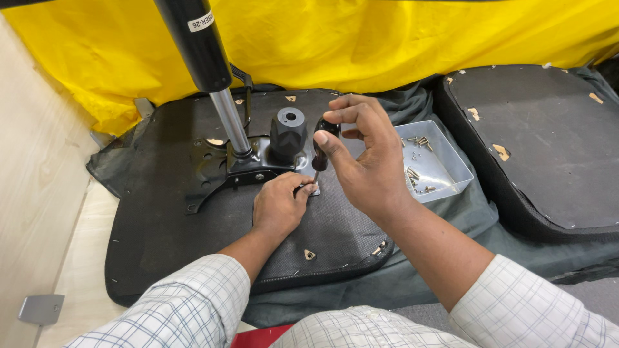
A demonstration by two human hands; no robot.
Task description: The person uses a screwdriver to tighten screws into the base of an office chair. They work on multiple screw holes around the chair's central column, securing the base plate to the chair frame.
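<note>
- Screwdriver [320, 149]: stands upright on the seat underside [161, 225], beside the metal bracket [258, 164].
- Our right hand [367, 161] closes round its handle; stiff, light.
- Our left hand [278, 205] pinches the tip.

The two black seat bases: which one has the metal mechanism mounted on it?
The left seat base, under both hands, carries the black metal mechanism with the gas cylinder. The right seat base is bare.

We have both forearms reaching forward, checked sleeves pushed back. Left hand [278, 205] lies palm down, fingers curled, fingertips pinched together. Right hand [364, 154] is raised above it, wrist bent, fingers closed in a grip.
</note>
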